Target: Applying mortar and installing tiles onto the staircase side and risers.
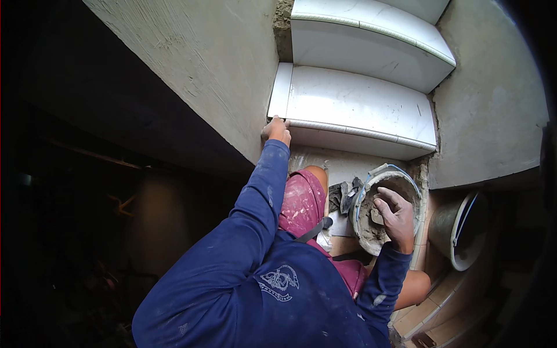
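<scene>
White, narrow rectangular tile (281,91) lay along the left end of a stair tread, beside the rough grey plastered wall (214,64). The person's bare left hand (276,131) touched its front end, fingers bent and close together; whether they pinched anything could not be told. To its right lay a broad white, faintly veined tile (360,101), with ribbed pale edge trim (371,133) along its front. The bare, grey-dusted right hand (398,219) hung over a round mortar-caked bucket (356,223), fingers curved and half spread; a small grey patch showed by the fingertips, but whether it was held remained unclear.
</scene>
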Demonstrator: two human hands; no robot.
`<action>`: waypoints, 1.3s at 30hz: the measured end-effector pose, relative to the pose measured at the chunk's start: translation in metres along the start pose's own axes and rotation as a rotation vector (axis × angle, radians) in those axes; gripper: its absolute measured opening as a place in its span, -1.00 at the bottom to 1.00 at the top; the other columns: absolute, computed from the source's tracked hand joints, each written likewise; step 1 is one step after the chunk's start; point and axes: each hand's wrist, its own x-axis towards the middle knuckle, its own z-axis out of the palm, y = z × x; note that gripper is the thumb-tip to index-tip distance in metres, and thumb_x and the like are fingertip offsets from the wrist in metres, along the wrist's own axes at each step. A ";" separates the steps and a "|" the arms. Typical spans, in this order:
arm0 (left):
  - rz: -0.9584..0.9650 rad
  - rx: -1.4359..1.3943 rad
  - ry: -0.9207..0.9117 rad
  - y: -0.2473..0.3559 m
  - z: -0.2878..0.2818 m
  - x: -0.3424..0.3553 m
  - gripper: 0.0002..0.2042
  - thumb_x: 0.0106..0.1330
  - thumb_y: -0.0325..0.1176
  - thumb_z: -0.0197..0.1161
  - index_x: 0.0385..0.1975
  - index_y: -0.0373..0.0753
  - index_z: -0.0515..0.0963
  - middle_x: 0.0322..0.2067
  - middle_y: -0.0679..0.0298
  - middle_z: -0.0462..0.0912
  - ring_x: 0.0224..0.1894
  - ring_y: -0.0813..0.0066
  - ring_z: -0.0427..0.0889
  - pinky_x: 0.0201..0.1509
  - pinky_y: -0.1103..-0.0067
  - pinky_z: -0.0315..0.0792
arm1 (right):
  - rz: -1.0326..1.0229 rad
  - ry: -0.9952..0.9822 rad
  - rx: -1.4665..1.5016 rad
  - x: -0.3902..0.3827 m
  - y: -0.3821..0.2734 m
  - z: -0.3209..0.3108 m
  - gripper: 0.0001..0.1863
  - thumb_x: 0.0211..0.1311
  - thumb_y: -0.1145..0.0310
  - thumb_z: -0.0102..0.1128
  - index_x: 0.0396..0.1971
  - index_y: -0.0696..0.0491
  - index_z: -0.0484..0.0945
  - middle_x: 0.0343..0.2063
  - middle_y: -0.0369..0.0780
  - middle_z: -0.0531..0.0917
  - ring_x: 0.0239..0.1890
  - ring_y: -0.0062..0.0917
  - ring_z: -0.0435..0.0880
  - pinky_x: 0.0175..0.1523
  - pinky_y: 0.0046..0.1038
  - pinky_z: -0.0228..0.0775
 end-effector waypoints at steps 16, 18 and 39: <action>0.020 0.038 -0.018 -0.005 -0.006 0.023 -0.75 0.25 -0.40 0.18 -0.27 -0.53 0.49 -0.36 0.06 0.65 -0.47 0.29 0.69 -0.54 0.47 0.56 | 0.009 0.006 -0.006 -0.001 -0.006 0.004 -0.67 0.11 0.44 0.25 -0.12 0.26 0.58 -0.30 -0.11 0.69 -0.24 -0.51 0.65 -0.06 -0.51 0.43; 0.060 0.130 -0.039 -0.005 -0.007 0.020 -0.73 0.27 -0.35 0.16 -0.26 -0.51 0.50 -0.33 0.10 0.67 -0.45 0.32 0.69 -0.57 0.49 0.50 | 0.014 0.008 -0.003 -0.001 -0.009 0.004 -0.67 0.11 0.44 0.26 -0.12 0.26 0.58 -0.30 -0.11 0.69 -0.24 -0.51 0.65 -0.06 -0.51 0.43; 0.113 0.408 0.032 -0.001 -0.004 -0.003 -0.79 0.13 -0.44 0.37 -0.50 -0.48 0.51 -0.58 0.14 0.58 -0.70 0.44 0.49 -0.58 0.53 0.44 | 0.003 0.002 -0.004 0.000 -0.003 0.005 -0.68 0.13 0.43 0.25 -0.11 0.24 0.58 -0.30 -0.13 0.69 -0.23 -0.53 0.64 -0.06 -0.52 0.43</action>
